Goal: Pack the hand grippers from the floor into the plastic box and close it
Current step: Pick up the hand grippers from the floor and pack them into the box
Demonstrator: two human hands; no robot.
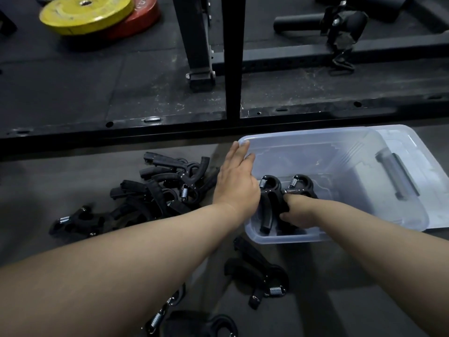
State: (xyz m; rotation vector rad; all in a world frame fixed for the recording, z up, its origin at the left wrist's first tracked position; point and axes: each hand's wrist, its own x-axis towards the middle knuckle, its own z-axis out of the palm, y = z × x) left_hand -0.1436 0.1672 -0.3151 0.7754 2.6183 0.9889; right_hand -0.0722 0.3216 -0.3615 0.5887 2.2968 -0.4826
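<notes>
A clear plastic box (401, 215) stands open on the dark floor at the right. Its clear lid (418, 152) lies behind and under it. My right hand (297, 210) is inside the box, shut on black hand grippers (268, 190) with steel springs. My left hand (237, 181) is open and flat, fingers on the box's near-left rim. A pile of black hand grippers (160, 188) lies on the floor left of the box. More grippers (262, 278) lie in front of the box, and others (194, 322) at the bottom edge.
A black rack frame (233, 62) with its floor rail (121, 132) runs across behind the box. Yellow (85, 13) and red weight plates (143, 20) lie at the far left. Black machine parts (340, 27) sit at the far right.
</notes>
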